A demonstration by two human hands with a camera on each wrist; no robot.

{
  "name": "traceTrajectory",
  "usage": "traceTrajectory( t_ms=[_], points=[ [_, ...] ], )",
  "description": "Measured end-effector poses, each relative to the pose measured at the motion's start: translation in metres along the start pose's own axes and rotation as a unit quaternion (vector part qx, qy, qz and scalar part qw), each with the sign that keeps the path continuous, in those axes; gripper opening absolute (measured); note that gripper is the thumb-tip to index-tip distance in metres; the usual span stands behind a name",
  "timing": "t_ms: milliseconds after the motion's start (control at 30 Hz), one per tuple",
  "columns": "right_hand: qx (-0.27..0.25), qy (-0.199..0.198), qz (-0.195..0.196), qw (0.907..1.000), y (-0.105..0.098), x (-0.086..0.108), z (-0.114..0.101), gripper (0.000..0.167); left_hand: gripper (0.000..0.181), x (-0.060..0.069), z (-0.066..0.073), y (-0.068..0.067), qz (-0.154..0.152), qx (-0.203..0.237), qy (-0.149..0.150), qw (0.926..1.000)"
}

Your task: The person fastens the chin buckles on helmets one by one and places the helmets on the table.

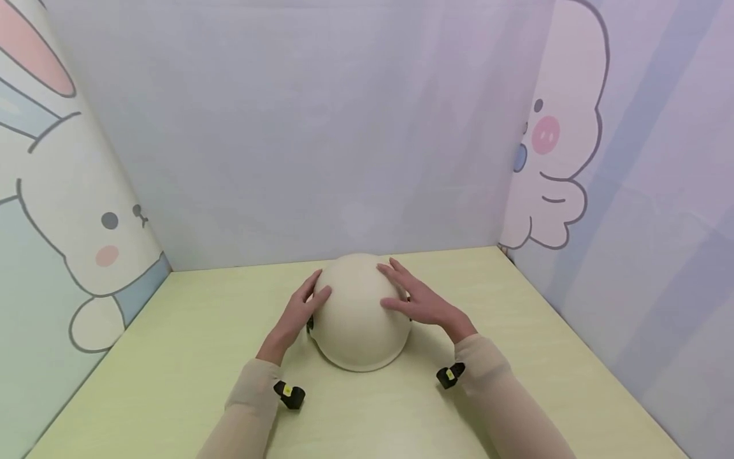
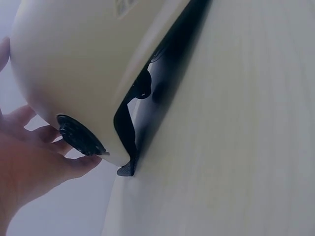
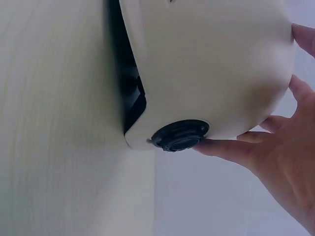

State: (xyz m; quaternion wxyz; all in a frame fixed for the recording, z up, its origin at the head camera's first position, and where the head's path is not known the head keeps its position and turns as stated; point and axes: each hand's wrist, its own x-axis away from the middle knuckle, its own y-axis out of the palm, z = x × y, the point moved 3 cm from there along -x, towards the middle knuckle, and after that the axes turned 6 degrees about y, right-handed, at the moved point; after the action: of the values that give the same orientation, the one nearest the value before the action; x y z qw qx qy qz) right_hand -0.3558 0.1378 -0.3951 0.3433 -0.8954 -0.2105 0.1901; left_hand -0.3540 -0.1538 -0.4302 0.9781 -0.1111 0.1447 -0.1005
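A cream, dome-shaped helmet (image 1: 361,312) rests on the table, its rounded top up. My left hand (image 1: 295,312) touches its left side with spread fingers, and my right hand (image 1: 421,299) lies against its upper right side, fingers extended. In the left wrist view, fingers of the left hand (image 2: 39,152) are around a round black fitting (image 2: 80,135) on the shell (image 2: 88,54); black inner parts show under the rim. The right wrist view has the right hand (image 3: 280,142) touching the shell (image 3: 211,64) beside a matching black fitting (image 3: 180,135).
The light yellow-green table (image 1: 189,331) extends around the helmet. A plain pale curtain (image 1: 298,127) stands behind it, with cartoon-printed panels at left (image 1: 63,210) and right (image 1: 631,191). A small black wrist device (image 1: 291,395) is on the left sleeve, another (image 1: 450,375) on the right.
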Motion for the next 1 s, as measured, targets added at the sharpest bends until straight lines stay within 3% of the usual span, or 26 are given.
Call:
traceTrajectory(
  t_ms=[333, 533, 800, 1000],
  points=[
    [0.021, 0.028, 0.018, 0.9992, 0.002, -0.002, -0.002, 0.109, 0.073, 0.0, 0.002, 0.001, 0.012, -0.007, -0.027, 0.9995],
    [0.02, 0.032, 0.022, 0.999, 0.001, -0.003, 0.002, 0.116, 0.071, 0.001, 0.003, 0.0, 0.004, 0.012, -0.02, 0.9997],
    [0.022, 0.031, 0.03, 0.9988, -0.001, -0.003, 0.005, 0.116, 0.055, 0.0, 0.006, -0.001, -0.035, 0.06, -0.016, 0.9975],
    [0.011, 0.029, 0.037, 0.9988, -0.005, -0.002, 0.007, 0.116, 0.064, -0.001, 0.011, 0.001, -0.076, 0.071, -0.017, 0.9944]
  ],
)
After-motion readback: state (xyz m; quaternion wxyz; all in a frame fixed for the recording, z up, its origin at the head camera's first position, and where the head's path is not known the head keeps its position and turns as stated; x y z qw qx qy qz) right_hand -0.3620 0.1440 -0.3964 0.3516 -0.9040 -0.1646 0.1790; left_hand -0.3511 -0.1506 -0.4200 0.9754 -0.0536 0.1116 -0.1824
